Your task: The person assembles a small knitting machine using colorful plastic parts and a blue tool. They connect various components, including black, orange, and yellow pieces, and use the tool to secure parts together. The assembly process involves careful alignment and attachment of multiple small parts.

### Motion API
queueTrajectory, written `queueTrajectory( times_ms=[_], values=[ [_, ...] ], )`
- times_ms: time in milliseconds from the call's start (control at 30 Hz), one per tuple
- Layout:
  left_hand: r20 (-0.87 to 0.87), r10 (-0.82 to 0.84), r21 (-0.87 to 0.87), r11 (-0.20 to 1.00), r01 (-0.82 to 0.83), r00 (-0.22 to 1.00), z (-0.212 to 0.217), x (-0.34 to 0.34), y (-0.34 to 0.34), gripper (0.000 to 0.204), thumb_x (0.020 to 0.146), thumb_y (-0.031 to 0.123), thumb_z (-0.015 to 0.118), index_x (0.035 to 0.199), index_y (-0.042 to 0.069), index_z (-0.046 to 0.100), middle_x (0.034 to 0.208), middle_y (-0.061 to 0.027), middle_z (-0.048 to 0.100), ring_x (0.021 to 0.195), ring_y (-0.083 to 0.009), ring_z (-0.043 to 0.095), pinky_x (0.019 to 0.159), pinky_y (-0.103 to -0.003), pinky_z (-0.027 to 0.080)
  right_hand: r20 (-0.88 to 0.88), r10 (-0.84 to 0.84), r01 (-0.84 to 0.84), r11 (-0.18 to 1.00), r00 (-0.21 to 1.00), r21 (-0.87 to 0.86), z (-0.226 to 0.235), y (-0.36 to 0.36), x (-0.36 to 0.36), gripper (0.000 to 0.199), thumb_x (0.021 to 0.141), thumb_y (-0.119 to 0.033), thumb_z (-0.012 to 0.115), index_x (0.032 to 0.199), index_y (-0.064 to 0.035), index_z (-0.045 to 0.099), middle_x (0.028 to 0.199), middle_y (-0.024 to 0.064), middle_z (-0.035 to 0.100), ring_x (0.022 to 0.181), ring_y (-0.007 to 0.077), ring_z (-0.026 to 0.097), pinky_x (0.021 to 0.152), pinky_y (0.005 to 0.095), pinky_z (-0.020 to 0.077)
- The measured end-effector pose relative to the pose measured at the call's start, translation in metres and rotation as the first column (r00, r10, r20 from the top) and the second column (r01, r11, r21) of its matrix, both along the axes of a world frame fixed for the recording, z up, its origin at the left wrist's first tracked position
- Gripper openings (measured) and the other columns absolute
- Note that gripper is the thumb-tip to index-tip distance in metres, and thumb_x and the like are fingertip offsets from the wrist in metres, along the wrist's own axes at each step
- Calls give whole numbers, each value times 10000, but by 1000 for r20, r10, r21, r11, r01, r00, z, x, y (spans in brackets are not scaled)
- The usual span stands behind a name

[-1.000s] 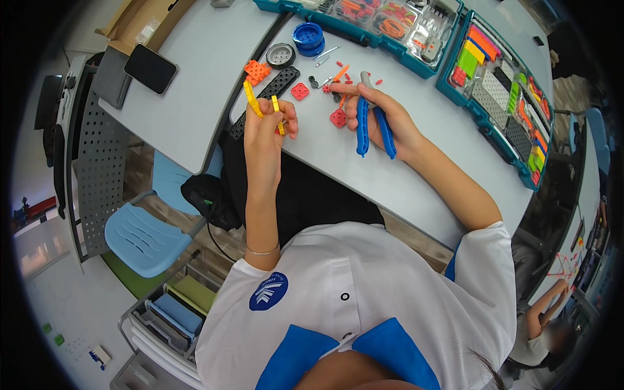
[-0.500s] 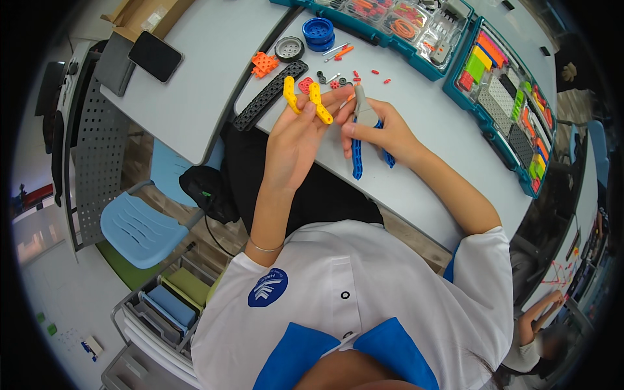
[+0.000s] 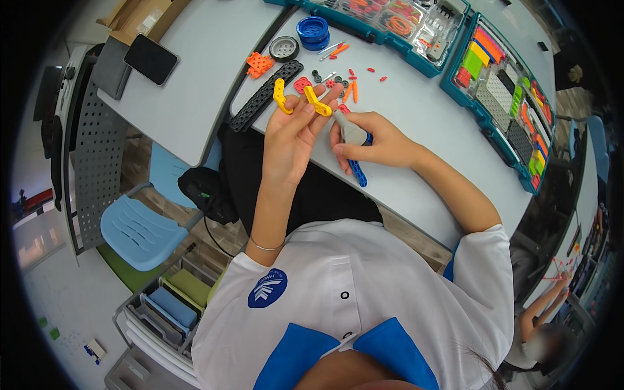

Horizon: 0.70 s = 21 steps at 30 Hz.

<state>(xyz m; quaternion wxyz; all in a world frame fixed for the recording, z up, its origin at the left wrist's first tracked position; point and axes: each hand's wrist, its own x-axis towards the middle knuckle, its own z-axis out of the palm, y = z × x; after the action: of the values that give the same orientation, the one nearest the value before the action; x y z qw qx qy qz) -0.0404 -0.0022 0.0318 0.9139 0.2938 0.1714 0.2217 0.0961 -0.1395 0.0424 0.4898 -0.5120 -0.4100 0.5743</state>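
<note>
My left hand (image 3: pixel 286 142) is closed on two yellow angled beams, held up over the table's near edge. One yellow beam (image 3: pixel 280 96) stands at the outer side of the fingers; the other yellow beam (image 3: pixel 316 103) is pinched at the fingertips. My right hand (image 3: pixel 380 140) grips pliers (image 3: pixel 353 131) with a grey head and blue handles, one handle largely hidden by the hand. The pliers' tip is at the end of the inner yellow beam; whether they touch I cannot tell. A small red piece (image 3: pixel 344 108) shows just beyond the tip.
Beyond my hands lie a black perforated beam (image 3: pixel 266 97), an orange connector block (image 3: pixel 259 64), a grey wheel (image 3: pixel 284 49), blue wheel hubs (image 3: pixel 313 32) and several small pins. Two teal parts cases (image 3: pixel 416 60) (image 3: pixel 455 91) stand at the far right. A phone (image 3: pixel 151 59) lies on the left table.
The pliers have swung left and down, bringing their tip to the inner yellow beam, and their handles are closer together. That beam has turned in my left fingers. Orange pins beyond are now uncovered.
</note>
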Motion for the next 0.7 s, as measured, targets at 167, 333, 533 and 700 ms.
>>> queueTrajectory(
  times_ms=[167,333,533,700],
  values=[
    [-15,-106,-62,992,105,994,-3,-2,6,162,957,-50,518,925,94,451,1350,-264,505,1381,-412,446,1130,-432,457,60,35,-37,999,998,34,-3,-1,-2,97,914,-106,638,920,-15,605,695,46,658,639,117,663,622,258,527],
    [-67,-166,-87,983,160,984,-5,-5,13,184,941,-35,561,909,111,453,1340,-266,522,1359,-397,481,1089,-400,498,53,80,-82,996,995,31,0,-1,-1,84,908,-102,643,904,-27,604,672,34,650,609,103,657,596,252,516],
    [-91,-226,-67,973,220,970,-7,-10,23,189,938,-27,570,913,113,446,1340,-226,526,1372,-331,479,1007,-311,559,71,97,-101,994,993,42,-1,-2,0,78,910,-100,641,903,-34,599,674,32,650,601,107,666,591,248,521],
    [-134,-246,-1,969,248,960,-2,-12,23,214,936,-20,577,906,135,432,1336,-230,544,1306,-320,555,929,-292,590,103,95,-104,991,990,80,-1,-1,1,90,909,-95,646,897,-28,587,682,35,646,603,110,667,591,248,522]
  ],
)
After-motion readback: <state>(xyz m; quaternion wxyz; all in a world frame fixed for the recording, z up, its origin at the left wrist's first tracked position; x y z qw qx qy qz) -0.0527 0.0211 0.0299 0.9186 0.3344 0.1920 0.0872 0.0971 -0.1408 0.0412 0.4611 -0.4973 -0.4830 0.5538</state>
